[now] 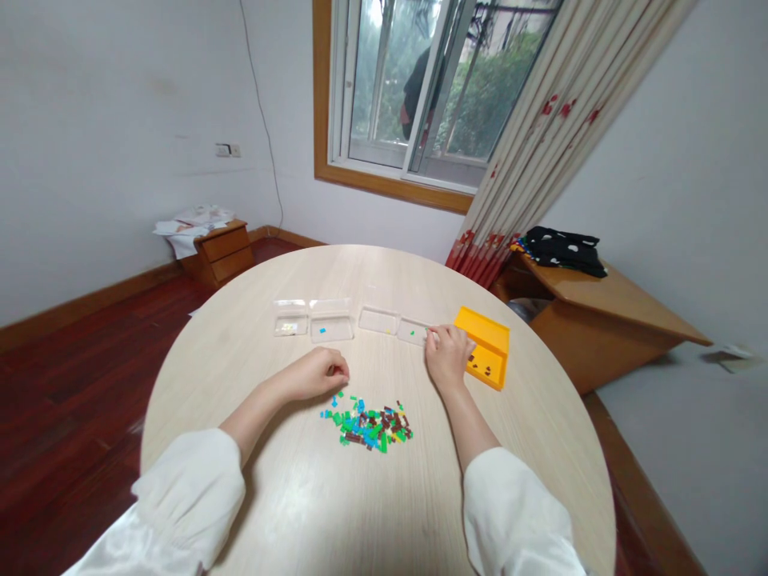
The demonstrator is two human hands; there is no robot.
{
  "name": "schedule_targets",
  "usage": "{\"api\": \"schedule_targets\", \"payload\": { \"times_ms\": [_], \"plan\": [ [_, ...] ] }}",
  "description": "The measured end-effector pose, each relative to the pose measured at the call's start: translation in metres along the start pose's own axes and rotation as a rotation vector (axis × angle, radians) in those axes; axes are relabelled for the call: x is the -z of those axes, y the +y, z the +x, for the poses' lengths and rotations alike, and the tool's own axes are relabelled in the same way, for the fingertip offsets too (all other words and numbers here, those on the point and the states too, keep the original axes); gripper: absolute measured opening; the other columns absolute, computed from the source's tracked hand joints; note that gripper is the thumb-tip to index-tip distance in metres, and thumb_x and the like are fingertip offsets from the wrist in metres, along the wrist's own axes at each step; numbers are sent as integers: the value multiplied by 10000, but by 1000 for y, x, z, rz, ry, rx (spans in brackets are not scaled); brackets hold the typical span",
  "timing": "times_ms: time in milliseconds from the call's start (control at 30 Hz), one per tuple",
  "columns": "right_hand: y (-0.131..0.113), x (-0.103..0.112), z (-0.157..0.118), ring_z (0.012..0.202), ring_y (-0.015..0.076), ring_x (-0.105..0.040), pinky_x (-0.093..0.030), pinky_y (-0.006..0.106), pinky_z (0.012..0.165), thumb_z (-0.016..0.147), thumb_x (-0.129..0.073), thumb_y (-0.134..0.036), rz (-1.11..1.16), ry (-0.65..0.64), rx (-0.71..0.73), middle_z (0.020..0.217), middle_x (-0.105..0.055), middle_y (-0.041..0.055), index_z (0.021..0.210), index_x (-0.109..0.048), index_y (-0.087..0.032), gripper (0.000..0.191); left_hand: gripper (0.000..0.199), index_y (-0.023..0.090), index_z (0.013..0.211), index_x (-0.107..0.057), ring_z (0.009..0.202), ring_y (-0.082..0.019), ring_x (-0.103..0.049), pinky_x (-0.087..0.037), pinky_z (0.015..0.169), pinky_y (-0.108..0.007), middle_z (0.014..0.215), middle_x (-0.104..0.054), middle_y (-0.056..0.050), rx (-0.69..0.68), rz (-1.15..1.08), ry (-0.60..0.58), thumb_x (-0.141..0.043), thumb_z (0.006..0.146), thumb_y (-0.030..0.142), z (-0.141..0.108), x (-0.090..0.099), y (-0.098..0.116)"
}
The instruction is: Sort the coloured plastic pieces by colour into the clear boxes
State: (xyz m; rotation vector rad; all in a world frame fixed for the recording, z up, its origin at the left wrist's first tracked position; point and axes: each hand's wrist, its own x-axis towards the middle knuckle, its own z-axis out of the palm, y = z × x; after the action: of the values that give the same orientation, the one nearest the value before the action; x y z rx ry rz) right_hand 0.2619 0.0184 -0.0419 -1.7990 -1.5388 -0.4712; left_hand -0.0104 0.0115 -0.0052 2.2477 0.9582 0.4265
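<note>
My left hand [315,373] rests over the table just behind the pile of small building bricks [369,424]. Its fingers are curled in, and whatever they may hold is hidden. My right hand [447,354] is at the right end of a clear plastic box [414,333] with a green piece inside, beside a yellow box [493,362]. Its fingers are bent together, their grip too small to make out. The pile mixes green, blue, brown and a few yellow bricks. Several brown pieces lie in the yellow box, whose lid stands open.
Left of centre on the round table [360,512] stand a clear box [291,326] with pale pieces and another clear box [332,329] with a blue piece. Beyond the table are a wooden cabinet [226,252] and a tilted wooden desk [606,320] bearing black cloth [564,250].
</note>
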Motion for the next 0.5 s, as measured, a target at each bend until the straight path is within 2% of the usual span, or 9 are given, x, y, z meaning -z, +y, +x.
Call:
{"api": "schedule_targets", "payload": {
  "times_ms": [267,500],
  "plan": [
    [4,-3,-1,891,241,-442,-246,358,742,842,-451,-226,-35,10,-31,981,-589,104,932,-664,-173,238,172,155,812,-680,629,-115,-505,-398,594,-232,738,-581,-28,-20,-32,-125,-553,699,179,-3,2,-4],
    [3,-1,-3,907,246,-433,-258,363,748,843,-439,-216,4,-24,-20,974,-573,109,938,-657,-171,242,133,163,756,-677,614,-111,-497,-393,584,-223,707,-580,-17,-13,-47,-133,-576,679,202,-4,3,-4]
  ]
}}
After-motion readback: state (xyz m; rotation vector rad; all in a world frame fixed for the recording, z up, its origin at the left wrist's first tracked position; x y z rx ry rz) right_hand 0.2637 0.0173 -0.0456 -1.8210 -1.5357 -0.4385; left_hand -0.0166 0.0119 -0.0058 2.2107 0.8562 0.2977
